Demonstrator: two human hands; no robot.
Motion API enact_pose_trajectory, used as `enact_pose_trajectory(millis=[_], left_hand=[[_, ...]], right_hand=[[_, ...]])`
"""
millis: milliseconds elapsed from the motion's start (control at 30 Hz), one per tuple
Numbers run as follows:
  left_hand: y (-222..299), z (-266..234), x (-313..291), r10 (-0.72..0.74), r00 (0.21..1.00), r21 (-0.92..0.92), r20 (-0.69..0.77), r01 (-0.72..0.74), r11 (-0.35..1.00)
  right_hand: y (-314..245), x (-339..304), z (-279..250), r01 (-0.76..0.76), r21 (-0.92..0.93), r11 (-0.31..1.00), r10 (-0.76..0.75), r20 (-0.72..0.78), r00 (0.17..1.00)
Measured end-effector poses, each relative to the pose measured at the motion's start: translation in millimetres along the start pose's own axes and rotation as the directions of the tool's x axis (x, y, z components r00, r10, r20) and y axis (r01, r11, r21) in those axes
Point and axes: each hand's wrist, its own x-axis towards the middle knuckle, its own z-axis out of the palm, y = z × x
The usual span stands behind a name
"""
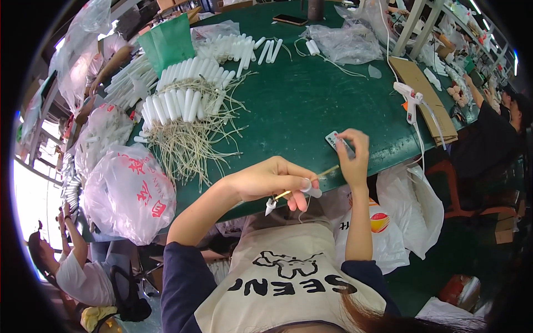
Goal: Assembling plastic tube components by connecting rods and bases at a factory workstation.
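Observation:
My left hand (277, 180) is closed around a short white tube (314, 192), with a thin cord dangling under it. A thin yellow stick (327, 171) also runs through that hand, slanting up toward the right. A small white pointed piece (270, 207) hangs below the stick's lower end. My right hand (356, 155) has its thumb and fingers bent at a small flat remote-like piece (334, 140) with rows of dots, over the table's near edge. Its lower part is partly hidden by the hand.
Rows of white tubes with cords (175, 105) are piled on the green table (283, 105) at left. Beside them bulges a filled plastic bag (133, 188). A white glue gun (409, 100) lies by cardboard (425, 94) at right. Other people sit at both sides.

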Motion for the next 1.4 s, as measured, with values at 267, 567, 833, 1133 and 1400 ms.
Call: enact_pose_trajectory(millis=[267,567,833,1133,1400], left_hand=[[7.6,-3.5,21.5,0.093,0.996,-0.020,0.010,-0.093,0.995],[-35.7,-50.5,92.5,0.408,0.852,0.693,-0.328,-0.076,0.717],[-27.6,-28.5,84.2,0.885,0.448,0.974,-0.124,-0.113,0.194],[-17.1,14.6,45.3,-0.048,0.970,0.070,-0.239,0.066,0.995],[-26.5,-0.7,32.2,0.001,0.970,0.271,-0.243,0.067,0.960]], right_hand=[[-60.2,-40.4,-23.6,-0.412,0.431,0.803,0.150,0.523,0.839],[-59.2,-54.7,-44.5,-0.293,0.257,0.921,0.275,0.104,0.956],[-80.1,-42.4,-49.9,0.012,-0.133,0.991,-0.007,0.038,0.999],[-104.3,-38.2,-31.3,0.264,-0.442,0.857,-0.223,0.142,0.964],[-101.7,-36.9,-35.1,0.171,-0.385,0.907,-0.157,0.070,0.985]])
